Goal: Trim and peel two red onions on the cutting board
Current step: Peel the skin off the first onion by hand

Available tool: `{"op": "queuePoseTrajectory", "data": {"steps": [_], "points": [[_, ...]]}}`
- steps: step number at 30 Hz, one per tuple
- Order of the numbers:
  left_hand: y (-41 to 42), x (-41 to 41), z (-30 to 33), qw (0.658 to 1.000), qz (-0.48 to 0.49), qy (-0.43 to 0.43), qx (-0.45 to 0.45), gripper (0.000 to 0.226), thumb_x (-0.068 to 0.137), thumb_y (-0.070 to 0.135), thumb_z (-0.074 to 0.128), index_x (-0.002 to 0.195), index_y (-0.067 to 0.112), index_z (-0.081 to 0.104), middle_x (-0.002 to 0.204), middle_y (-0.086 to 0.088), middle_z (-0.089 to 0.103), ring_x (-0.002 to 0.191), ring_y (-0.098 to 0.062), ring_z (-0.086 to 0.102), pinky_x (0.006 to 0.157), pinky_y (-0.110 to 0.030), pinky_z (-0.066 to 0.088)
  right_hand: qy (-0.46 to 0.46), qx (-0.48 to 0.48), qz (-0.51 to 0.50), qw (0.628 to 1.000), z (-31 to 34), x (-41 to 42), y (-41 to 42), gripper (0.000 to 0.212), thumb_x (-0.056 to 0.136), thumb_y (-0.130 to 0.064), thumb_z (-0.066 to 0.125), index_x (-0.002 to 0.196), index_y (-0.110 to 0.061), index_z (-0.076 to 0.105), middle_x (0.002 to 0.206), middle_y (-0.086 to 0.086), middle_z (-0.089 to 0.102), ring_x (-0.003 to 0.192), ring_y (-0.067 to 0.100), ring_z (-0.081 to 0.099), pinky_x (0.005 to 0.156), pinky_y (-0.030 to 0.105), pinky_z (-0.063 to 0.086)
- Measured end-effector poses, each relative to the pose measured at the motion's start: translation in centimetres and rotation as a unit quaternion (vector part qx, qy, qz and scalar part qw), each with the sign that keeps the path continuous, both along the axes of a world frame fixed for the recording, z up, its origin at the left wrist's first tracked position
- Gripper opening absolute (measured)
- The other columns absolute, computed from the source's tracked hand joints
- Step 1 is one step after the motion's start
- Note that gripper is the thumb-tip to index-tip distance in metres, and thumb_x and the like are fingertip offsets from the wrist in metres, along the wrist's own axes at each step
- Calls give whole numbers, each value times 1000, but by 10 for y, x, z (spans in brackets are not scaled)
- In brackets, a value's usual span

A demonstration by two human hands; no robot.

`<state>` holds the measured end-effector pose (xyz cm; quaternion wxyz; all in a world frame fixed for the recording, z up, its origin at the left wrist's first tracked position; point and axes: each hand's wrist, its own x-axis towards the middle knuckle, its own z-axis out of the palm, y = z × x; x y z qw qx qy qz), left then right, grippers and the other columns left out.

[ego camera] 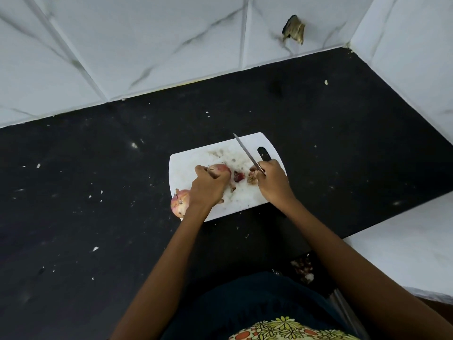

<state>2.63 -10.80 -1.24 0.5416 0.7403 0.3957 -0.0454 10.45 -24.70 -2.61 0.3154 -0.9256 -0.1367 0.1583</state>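
A: How is this step best done?

B: The onion (220,169) is held steady on the board (196,160) by the curled left hand (208,186), fingertips tucked clear. The knife (247,153) is gripped in the right hand (272,182), its long axis pointing away and leftward.

A: And the second onion (180,202)?

B: It is left at the board's near-left edge, unpeeled. Which way the held onion's ends point cannot be told.

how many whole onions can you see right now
2. One onion lies on the cutting board, gripped by the left hand. The other onion sits at the board's near-left corner, partly behind that wrist. None seems hidden.
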Motion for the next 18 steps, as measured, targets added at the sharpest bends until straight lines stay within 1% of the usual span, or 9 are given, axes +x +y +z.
{"op": "queuePoseTrajectory", "data": {"steps": [2,4,5,7,8,10,12,15,18], "points": [[1,3,3,999,31,-24,-21,42,87,35,58,114,15,34,101,-11,62,78,-22,66,58,-32,59,5,10,40,999,-4,6,7,25,94,-2,46,110,-5,65,115,13,49,103,25,55,90,32,45],[3,5,7,997,54,-47,-40,39,89,33,56,114,17,31,106,-14,62,73,-19,64,53,-28,55,13,8,90,996,-3,12,13,23,92,-2,51,108,-4,67,112,13,50,104,24,55,92,32,45],[5,6,8,995,64,-58,-42,38,89,32,56,113,18,30,107,-14,62,73,-18,64,52,-26,54,25,6,114,993,-2,14,15,20,90,-2,54,104,-3,69,105,10,52,100,24,55,89,32,46],[9,7,10,992,83,-80,-44,36,89,31,56,113,19,32,106,-14,63,76,-19,63,53,-25,53,69,4,157,985,5,13,16,13,88,2,54,90,2,67,85,1,52,88,24,58,75,33,47],[11,7,11,991,89,-91,-51,36,89,31,55,114,19,34,105,-14,64,77,-20,64,56,-26,54,90,4,168,982,8,10,15,15,88,3,52,88,-1,66,82,0,54,86,24,60,70,33,47],[13,6,11,986,97,-106,-80,38,90,31,54,120,18,35,102,-11,64,79,-20,63,63,-29,57,137,1,168,976,9,6,11,21,92,0,49,96,-10,67,90,2,64,87,22,64,74,32,51],[15,4,11,983,101,-118,-99,38,92,31,52,123,16,35,97,-9,63,80,-20,62,65,-29,57,204,29,151,967,7,1,6,22,94,-1,48,100,-12,66,96,3,68,86,20,68,78,34,57],[16,3,10,981,96,-128,-107,38,95,31,48,127,14,36,90,-7,60,80,-20,60,62,-27,56,291,62,135,945,11,-3,-1,21,93,4,46,103,-2,63,90,10,67,76,21,68,71,32,58],[16,6,10,980,94,-127,-123,36,98,34,44,127,13,37,93,-10,58,80,-20,59,59,-26,55,299,65,133,943,14,-5,-4,19,95,1,48,108,7,60,96,13,66,74,16,64,65,28,57]]}}
